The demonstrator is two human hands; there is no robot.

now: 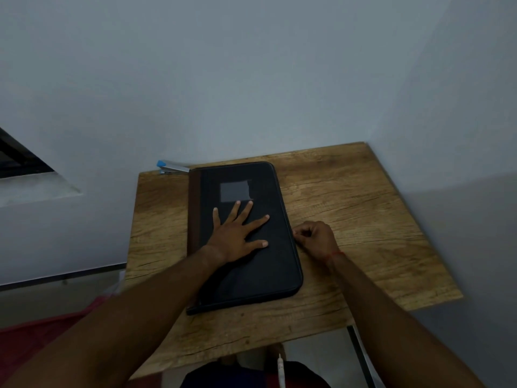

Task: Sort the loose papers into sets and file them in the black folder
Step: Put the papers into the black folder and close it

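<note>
The black folder (260,264) lies closed on the wooden table (358,208), with a brown spine along its left side and a grey patch on its cover. My left hand (237,233) lies flat on the cover, fingers spread and straight. My right hand (317,238) sits at the folder's right edge with its fingers curled and the fingertips pinched together at the zip line; the small thing between them is too small to make out. No loose papers are in sight.
A blue and grey stapler (172,167) lies at the table's far left corner, beside the folder's top. Grey walls stand close behind and to the right of the table. A dark window frame (22,158) is at the left.
</note>
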